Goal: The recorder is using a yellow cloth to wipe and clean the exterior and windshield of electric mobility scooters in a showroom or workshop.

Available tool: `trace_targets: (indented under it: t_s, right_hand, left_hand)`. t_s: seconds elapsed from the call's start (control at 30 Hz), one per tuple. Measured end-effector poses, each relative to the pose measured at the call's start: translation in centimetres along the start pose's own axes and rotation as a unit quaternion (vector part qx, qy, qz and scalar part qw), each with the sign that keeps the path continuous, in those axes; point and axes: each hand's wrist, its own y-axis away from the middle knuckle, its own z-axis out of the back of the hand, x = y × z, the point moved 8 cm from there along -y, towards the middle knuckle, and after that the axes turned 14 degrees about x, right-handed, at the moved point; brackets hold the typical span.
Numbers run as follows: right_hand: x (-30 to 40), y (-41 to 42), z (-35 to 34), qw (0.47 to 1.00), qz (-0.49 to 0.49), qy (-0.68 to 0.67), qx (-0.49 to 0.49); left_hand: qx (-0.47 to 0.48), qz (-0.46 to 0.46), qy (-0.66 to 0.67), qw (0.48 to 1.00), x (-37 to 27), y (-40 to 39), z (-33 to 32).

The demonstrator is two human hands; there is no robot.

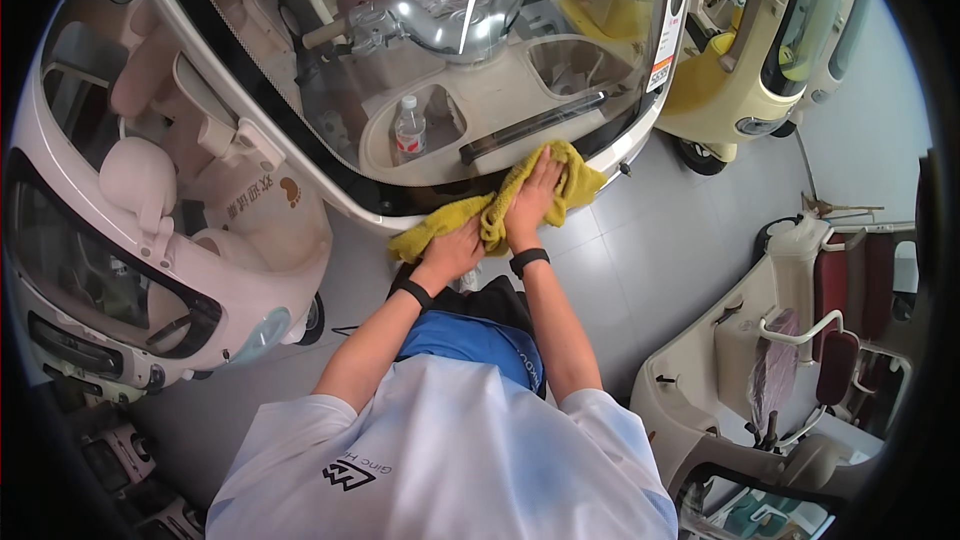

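Both hands rest on a yellow-green cloth (577, 184) bunched along the lower front edge of a small vehicle's windshield (330, 90). My left hand (452, 249) presses the cloth's left part against the pale body rim (375, 219). Further up and to the right, my right hand (534, 199) lies with fingers stretched over a thick fold. Part of the windshield's black lower border is hidden by the cloth. Behind the glass are silver handlebars (465, 22) and a clear plastic bottle (409, 131) in a dashboard recess.
A pale pink vehicle (247, 240) stands close on the left. A cream-yellow one (705, 90) is at the upper right, and an open beige one (720, 337) at the lower right. Grey floor tiles (600, 262) lie between them. A tag (666, 37) hangs at the windshield's right side.
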Motion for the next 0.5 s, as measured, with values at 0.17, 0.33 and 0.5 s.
trace_targets:
  t_s: [0.17, 0.33, 0.5]
  right_hand:
    - [-3.1, 5.4, 1.0, 0.998, -0.039, 0.027, 0.046]
    - [-3.2, 6.2, 1.5, 0.996, -0.048, 0.006, 0.075]
    - [0.5, 7.1, 1.3, 0.988, 0.031, 0.031, 0.147]
  left_hand:
    - [0.032, -0.006, 0.024, 0.999, -1.7, 0.6, 0.8]
    - [-0.016, -0.050, -0.031, 0.998, -1.8, 1.0, 1.4]
    - [-0.011, -0.039, -0.019, 0.999, -0.7, 1.6, 1.5]
